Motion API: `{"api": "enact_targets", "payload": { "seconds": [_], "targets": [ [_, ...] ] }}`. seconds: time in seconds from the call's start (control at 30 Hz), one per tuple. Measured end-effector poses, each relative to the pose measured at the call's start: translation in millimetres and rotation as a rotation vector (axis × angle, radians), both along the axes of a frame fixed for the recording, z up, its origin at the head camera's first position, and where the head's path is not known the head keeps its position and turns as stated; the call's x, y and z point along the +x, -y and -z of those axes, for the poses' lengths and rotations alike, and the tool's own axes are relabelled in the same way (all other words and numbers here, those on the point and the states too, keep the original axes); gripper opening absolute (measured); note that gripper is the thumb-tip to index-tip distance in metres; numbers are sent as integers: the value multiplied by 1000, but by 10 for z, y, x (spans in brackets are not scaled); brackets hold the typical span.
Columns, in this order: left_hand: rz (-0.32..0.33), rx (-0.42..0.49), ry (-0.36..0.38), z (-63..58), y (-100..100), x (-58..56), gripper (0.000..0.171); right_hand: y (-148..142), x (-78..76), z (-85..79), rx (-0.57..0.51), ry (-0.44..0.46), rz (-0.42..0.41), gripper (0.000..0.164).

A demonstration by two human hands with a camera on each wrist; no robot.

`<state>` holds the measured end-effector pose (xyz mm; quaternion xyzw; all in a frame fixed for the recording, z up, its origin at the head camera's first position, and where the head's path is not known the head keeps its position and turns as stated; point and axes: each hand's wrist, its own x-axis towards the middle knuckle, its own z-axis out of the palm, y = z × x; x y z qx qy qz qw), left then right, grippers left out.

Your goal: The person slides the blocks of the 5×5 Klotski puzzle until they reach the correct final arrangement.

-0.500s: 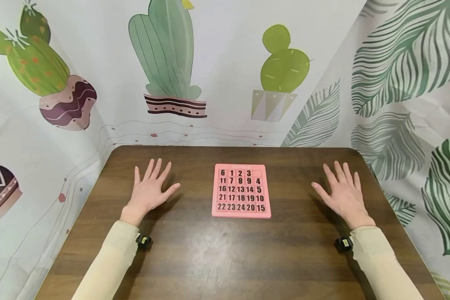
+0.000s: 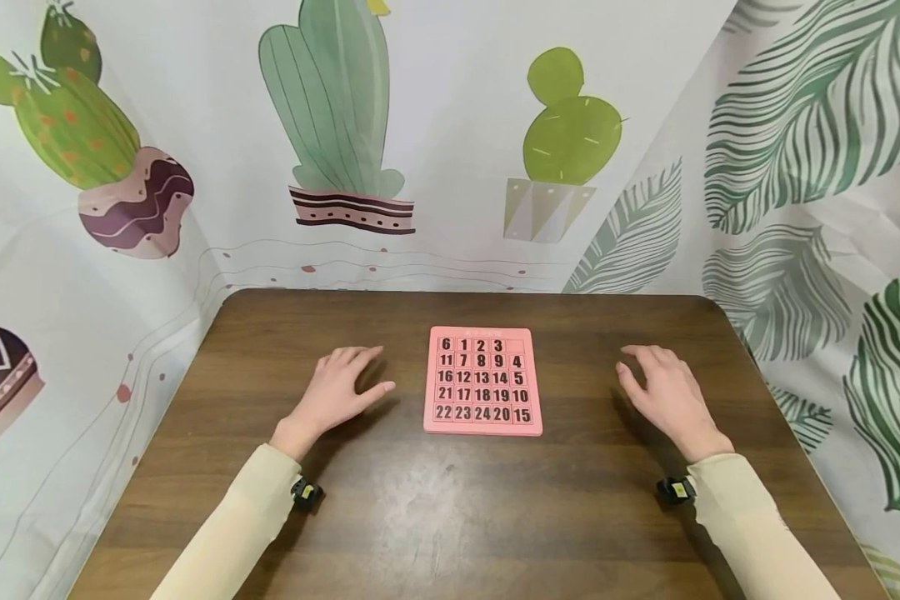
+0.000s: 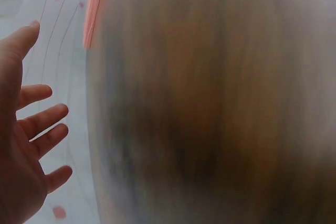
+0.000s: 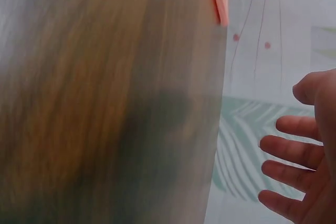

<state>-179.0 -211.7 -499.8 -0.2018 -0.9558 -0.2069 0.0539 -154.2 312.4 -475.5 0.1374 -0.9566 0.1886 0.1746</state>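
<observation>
Pink and square, a five-by-five sliding number puzzle [image 2: 482, 379] lies flat on the dark wood-grain table [image 2: 427, 533], its black numerals facing the person. The left hand [image 2: 330, 396] is near the puzzle's left side and the right hand [image 2: 669, 398] somewhat farther off its right side; both are apart from it, fingers loosely bent and parted, thumbs held away, gripping nothing. Whether either hand rests on the wood, I cannot tell. Judged against plain counting order read row by row, the solving looks partly done: the nine middle tiles [image 2: 482, 377], 7 to 9, 12 to 14 and 17 to 19, sit where they would belong. Every one of the outer tiles [image 2: 446, 377] seems out of place, with 6 in the puzzle's top left corner, 15 in its bottom right corner, and 4, 5 and 10 down its right-hand column. The one empty slot [image 2: 516, 344] is the puzzle's top right corner, so what appears left is to shift that outer ring; with no finger on any tile, no slide is under way.
</observation>
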Motion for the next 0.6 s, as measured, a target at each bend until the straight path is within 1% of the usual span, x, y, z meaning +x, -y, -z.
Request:
{"api": "enact_targets", "payload": {
  "seconds": [0.17, 0.33, 0.47, 0.6],
  "targets": [
    [85, 20, 73, 22, -206, 36, 82, 149, -1, -21, -5, 36, -29, 28],
    [161, 9, 121, 63, -357, 15, 89, 293, -6, 12, -16, 95, -50, 30],
    [203, -13, 137, 91, -442, -13, 97, 402, -17, 73, -22, 135, -65, 31],
    [237, -42, 123, 96, -495, -26, 103, 492, -24, 120, -21, 152, -82, 31]
  ]
}}
